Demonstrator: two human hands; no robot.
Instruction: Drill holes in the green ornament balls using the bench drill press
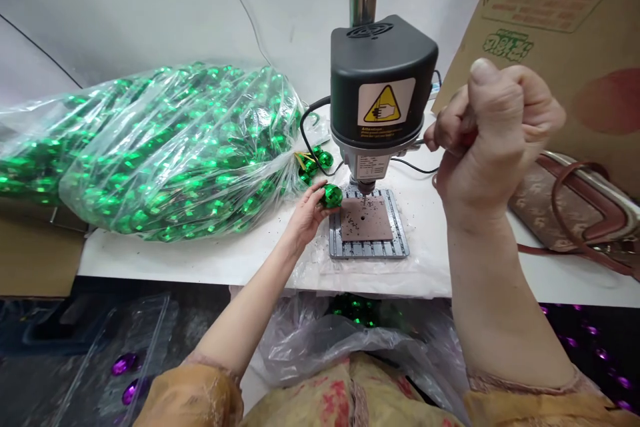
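A shiny green faceted ball (331,196) is pinched between the fingers of my left hand (309,213), just left of the drill press base (370,255). My right hand (487,127) is closed in a fist on the drill press lever (419,144); most of that lever is hidden by the fingers. Between my hands stands the small drill press (384,80), with a black motor housing and a yellow warning label. Its chuck (367,187) is over a brown square plate (367,219) that has a hole and is strewn with dark chips.
A big clear bag of green balls (185,153) fills the table's left side. Loose green balls (325,159) lie by its tied end. On the right are a cardboard box (560,47) and a handbag (555,213). A plastic bag (310,327) hangs below the table edge.
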